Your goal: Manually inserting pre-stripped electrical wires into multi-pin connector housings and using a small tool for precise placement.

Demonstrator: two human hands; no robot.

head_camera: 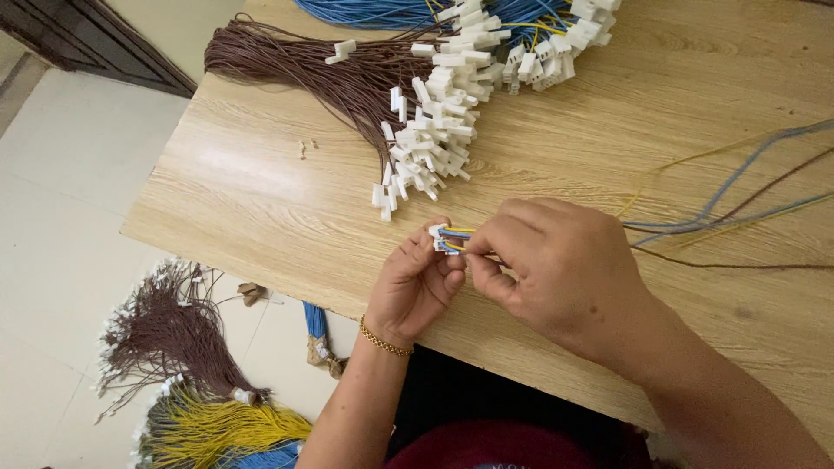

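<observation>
The right hand covered most of the coloured wires it pinched, so how many it held could not be told; loose wire ends ran off the right edge. The left hand pinched a small white connector at its fingertips, with the wires meeting it just beside the right grip, above the near edge of the table. Behind lay a brown wire bundle with white connectors, and a blue bundle cut off at the top.
</observation>
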